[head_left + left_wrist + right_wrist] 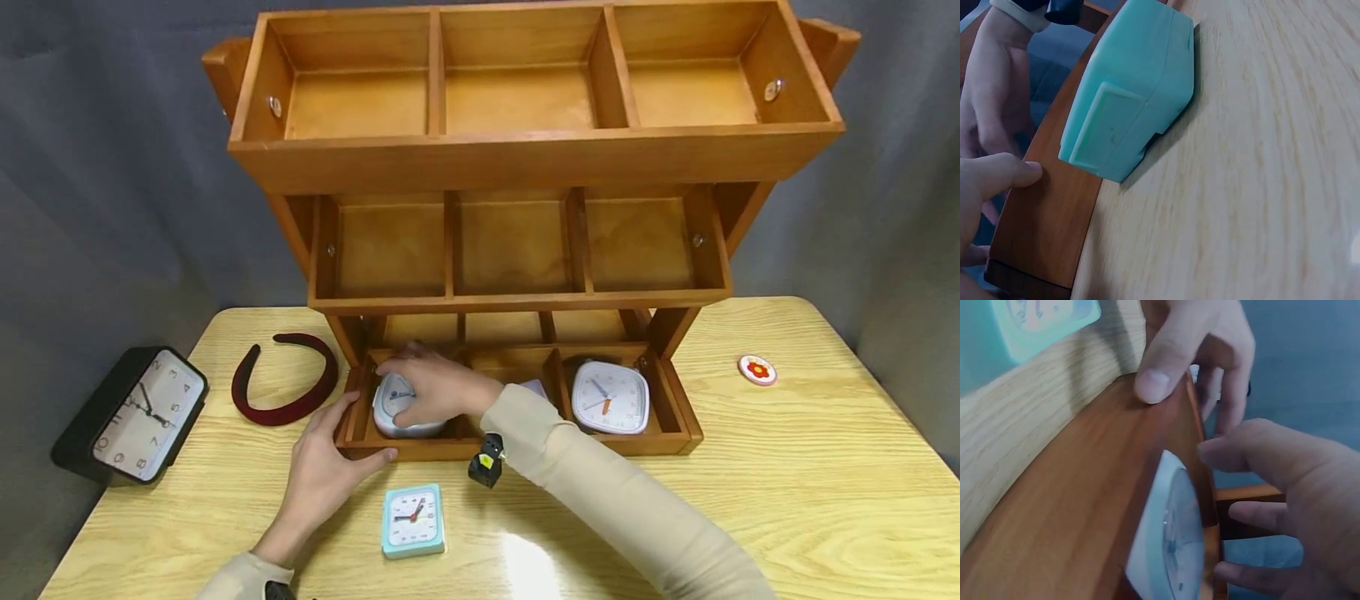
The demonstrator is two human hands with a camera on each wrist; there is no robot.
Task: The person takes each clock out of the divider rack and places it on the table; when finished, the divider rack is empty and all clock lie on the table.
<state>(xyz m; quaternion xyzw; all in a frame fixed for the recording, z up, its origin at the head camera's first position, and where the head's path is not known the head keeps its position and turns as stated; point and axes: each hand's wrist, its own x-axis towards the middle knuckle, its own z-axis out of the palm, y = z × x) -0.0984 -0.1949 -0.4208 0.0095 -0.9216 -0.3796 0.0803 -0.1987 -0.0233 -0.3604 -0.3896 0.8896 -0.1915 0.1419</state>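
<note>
My left hand [322,471] holds the front left corner of the lowest wooden tray [442,451], thumb on its front board and fingers along its left side. Over that tray's left compartment is my right hand [438,387], fingers spread apart above a pale blue-and-white alarm clock [390,404]. This clock lies face up and is partly hidden by the hand; the right wrist view shows its tilted face [1184,537] beside the fingers. A white alarm clock [611,398] lies in the right compartment. In front of the tray, a turquoise clock [413,521] rests on the table.
Two upper wooden trays [525,158] overhang the lowest one, each with three compartments. A black clock [142,417] and a dark red headband [285,414] sit at the left. At the right lies a round flower badge [757,370]. My right forearm partly hides a lilac item [536,388].
</note>
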